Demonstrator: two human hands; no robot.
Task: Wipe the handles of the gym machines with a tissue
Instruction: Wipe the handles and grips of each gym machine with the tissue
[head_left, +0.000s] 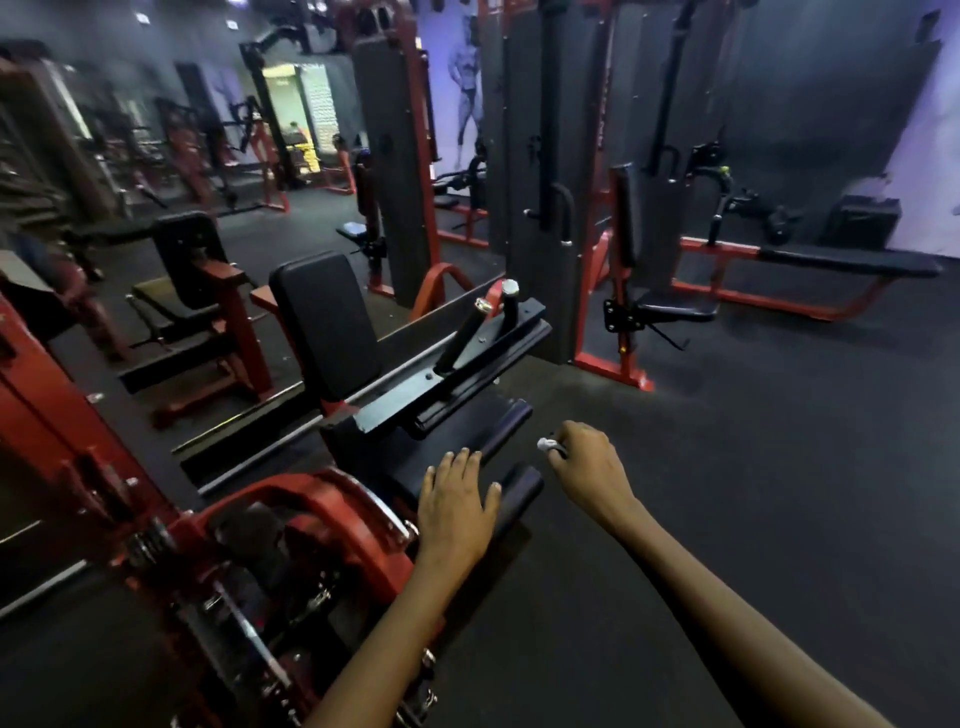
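Right hand: the right hand (584, 465) is curled into a loose fist and pinches a small crumpled white tissue (547, 444), which sticks out at the fingertips.
Tissue: it is held in the air just to the right of the far black padded roller (506, 428) of the red and black leg machine; whether it touches the roller's end cannot be told.
Left hand: the left hand (457, 501) lies flat, fingers straight and slightly spread, palm down on the machine's black seat pad (441, 441), its thumb against the near black padded roller (517, 493); it holds nothing.
Handles: two black cylindrical handles with silver end caps (485, 319) stand tilted on a black steel bar (447, 379) beyond the rollers, well apart from both hands.
Backrest: the black upright cushioned backrest (324, 322) stands left of that bar.
Frame: the red curved steel frame (332, 514) lies left of the near roller.
Floor: the dark rubber floor (727, 467) spreads right of the rollers.
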